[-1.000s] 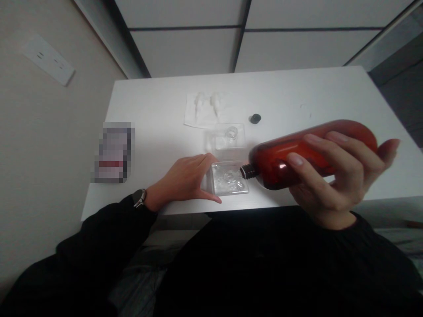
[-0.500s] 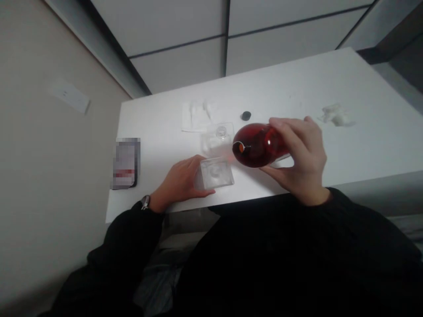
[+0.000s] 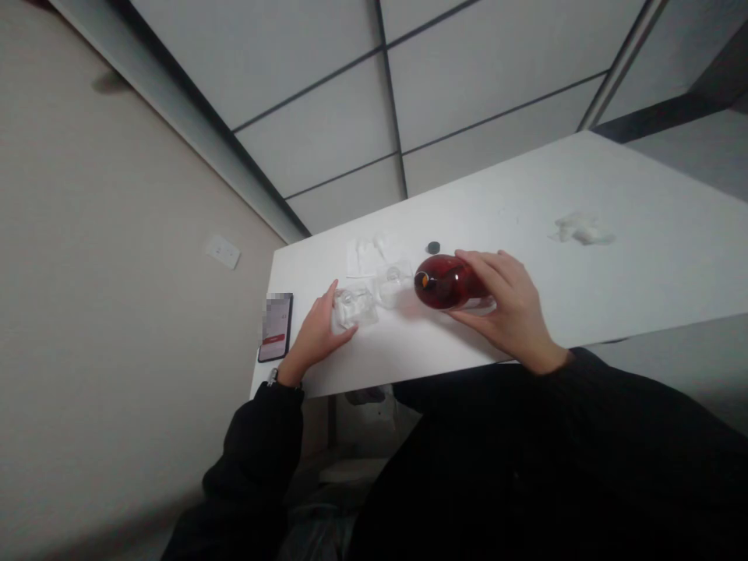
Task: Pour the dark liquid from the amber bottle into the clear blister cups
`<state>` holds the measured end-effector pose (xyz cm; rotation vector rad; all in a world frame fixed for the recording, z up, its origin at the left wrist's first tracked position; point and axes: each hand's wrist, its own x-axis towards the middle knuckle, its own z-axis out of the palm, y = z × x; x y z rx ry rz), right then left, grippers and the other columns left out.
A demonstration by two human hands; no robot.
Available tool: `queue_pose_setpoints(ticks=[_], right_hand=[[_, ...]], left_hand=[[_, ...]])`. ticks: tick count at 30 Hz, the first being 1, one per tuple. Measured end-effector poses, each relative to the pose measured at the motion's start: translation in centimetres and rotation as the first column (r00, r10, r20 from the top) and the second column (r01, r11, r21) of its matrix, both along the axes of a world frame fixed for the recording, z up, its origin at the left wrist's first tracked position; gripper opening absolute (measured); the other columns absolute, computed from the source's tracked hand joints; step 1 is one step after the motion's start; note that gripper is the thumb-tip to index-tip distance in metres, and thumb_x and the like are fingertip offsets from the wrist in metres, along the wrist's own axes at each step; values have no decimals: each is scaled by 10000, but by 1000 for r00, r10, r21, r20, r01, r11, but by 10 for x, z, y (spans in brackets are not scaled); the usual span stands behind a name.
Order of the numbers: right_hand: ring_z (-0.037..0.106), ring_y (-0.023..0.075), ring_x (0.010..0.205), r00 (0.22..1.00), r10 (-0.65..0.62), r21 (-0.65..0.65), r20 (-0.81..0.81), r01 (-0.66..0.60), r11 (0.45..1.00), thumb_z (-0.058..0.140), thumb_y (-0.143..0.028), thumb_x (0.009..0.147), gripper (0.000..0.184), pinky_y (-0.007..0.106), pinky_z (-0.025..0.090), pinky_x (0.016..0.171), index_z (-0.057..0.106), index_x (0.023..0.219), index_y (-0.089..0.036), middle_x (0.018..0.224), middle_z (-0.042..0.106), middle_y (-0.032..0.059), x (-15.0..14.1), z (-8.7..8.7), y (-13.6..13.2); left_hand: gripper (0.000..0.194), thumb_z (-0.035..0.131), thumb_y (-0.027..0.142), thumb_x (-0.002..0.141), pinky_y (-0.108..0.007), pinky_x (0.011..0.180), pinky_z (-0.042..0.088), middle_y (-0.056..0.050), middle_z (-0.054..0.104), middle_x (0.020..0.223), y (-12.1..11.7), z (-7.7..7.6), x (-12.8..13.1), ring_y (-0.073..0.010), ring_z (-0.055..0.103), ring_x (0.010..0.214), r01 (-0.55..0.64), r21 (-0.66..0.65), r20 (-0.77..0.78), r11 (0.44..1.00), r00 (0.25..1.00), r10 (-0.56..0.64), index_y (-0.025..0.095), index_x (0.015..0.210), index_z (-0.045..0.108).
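My right hand (image 3: 507, 300) is wrapped round a bottle of dark red liquid (image 3: 447, 282). Its rounded end points left, toward the clear glasses. A dark spot with an orange patch shows on that end. My left hand (image 3: 315, 331) reaches round a clear square glass (image 3: 356, 309), thumb at its front and a finger at its back left. That glass stands on the white table. A second clear square glass (image 3: 393, 287) stands between it and the bottle, slightly farther back. Just behind the bottle lies a small black cap (image 3: 433, 248).
A phone (image 3: 276, 327) lies at the left edge of the white table (image 3: 631, 280). White tissue or paper (image 3: 363, 255) rests behind the glasses. A crumpled clear wrapper (image 3: 583, 228) is at the right. Pale panels rise beyond the table, with a wall to the left.
My left hand has moved left with its glass, which was tilted and is now standing beside the other one. The bottle stays in my right hand. The camera view has tilted upward.
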<state>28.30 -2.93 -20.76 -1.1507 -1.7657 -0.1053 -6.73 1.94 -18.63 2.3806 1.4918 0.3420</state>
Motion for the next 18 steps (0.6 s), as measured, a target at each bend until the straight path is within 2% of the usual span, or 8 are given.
queue_pose_setpoints(ticks=[4,8,11,13,18], right_hand=[[678,354,1202,999,-22,23,-44,23,999,804,-417,884,771,592,495,1091,461,1570,-333,1361,709,119,4,-1,2],[681,347,1188,997,-35,21,-68,36,999,817,-392,879,770,567,520,1062,472,1564,-328,1358,708,122,9,1,4],[678,351,1176,996,-43,-3,-80,43,999,823,-396,876,774,569,530,1044,474,1565,-335,1360,702,124,12,1,5],[675,352,1174,995,-50,-15,-81,49,999,818,-397,882,771,569,532,1039,471,1568,-337,1365,697,127,13,1,6],[678,350,1173,998,-56,-11,-23,55,998,813,-381,893,772,560,532,1045,456,1576,-327,1358,701,133,15,0,9]], left_hand=[[1012,698,415,905,-583,1241,358,-230,483,1566,20,3,10,-363,466,1473,45,41,-16,998,999,-44,159,1681,101],[1117,771,515,864,-536,1229,384,-218,442,1594,35,17,25,-320,497,1437,120,112,37,987,992,-124,188,1683,87],[1096,833,570,807,-527,1227,391,-188,466,1608,43,29,40,-302,531,1413,187,116,92,975,976,-198,236,1656,227],[1028,843,571,800,-524,1234,386,-160,512,1596,47,34,51,-297,541,1424,225,73,96,972,968,-232,260,1627,317],[863,818,489,853,-474,1197,434,-102,670,1427,47,30,65,-265,618,1355,238,32,115,971,964,-240,251,1582,422]])
